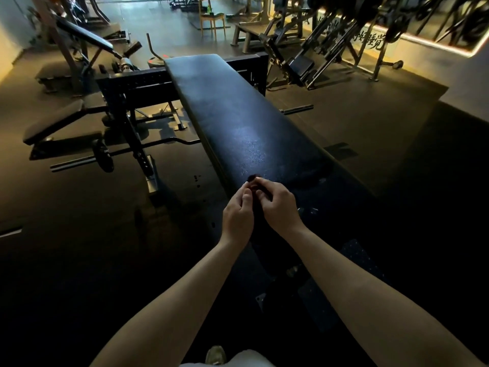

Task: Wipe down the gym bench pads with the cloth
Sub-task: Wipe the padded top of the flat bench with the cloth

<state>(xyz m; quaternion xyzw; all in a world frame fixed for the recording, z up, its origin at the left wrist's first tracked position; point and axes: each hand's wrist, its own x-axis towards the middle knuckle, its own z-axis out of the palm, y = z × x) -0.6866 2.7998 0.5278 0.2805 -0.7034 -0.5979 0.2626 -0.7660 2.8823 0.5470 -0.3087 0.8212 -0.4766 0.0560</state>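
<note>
Left hand [237, 216] and right hand [278, 207] pinch dark cloth [253, 178] above bench pad [238, 115]

Lost in the dark
The cloth [252, 178] is mostly hidden between the left hand [238, 215] and the right hand [277, 207].

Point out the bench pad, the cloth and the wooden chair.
bench pad [238, 123], head view, middle of its top surface.
cloth [252, 178], head view, its bunched top end.
wooden chair [211, 19], head view, front edge of its seat.
</note>
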